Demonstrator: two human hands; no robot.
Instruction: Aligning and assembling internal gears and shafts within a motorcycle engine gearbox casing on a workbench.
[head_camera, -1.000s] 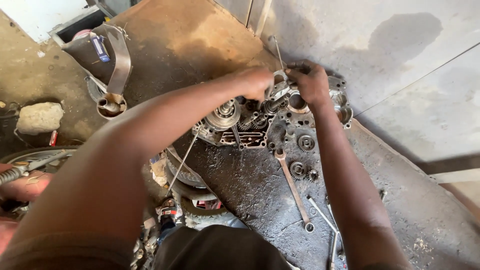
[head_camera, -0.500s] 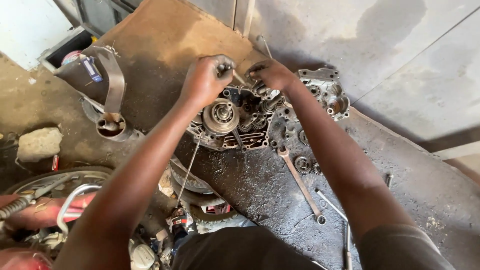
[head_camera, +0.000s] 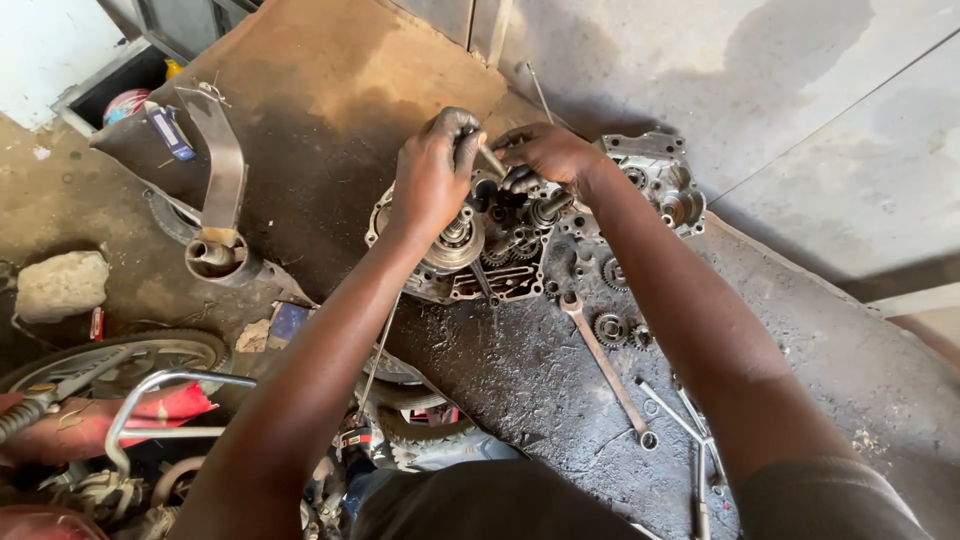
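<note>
An opened metal engine case (head_camera: 500, 262) full of gears and shafts lies on the oily concrete floor. My left hand (head_camera: 433, 175) is over its left part, fingers curled around a thin metal rod or tool (head_camera: 490, 158) that sticks out toward the right. My right hand (head_camera: 545, 155) is just beside it, fingers closed on a small part at the top of the gear cluster; what it pinches is hidden. A second case half (head_camera: 660, 185) lies right of my right wrist.
A long ring spanner (head_camera: 605, 368) lies below the case, with loose gears (head_camera: 612, 328) beside it and more thin tools (head_camera: 690, 425) lower right. A bent metal bracket with a cup (head_camera: 218, 215) sits left. A motorcycle wheel and red frame (head_camera: 120, 395) fill the lower left.
My left hand has shifted left from the case's top right to its top left, and now grips the rod. My right hand has stayed on the gear cluster. The view has moved slightly.
</note>
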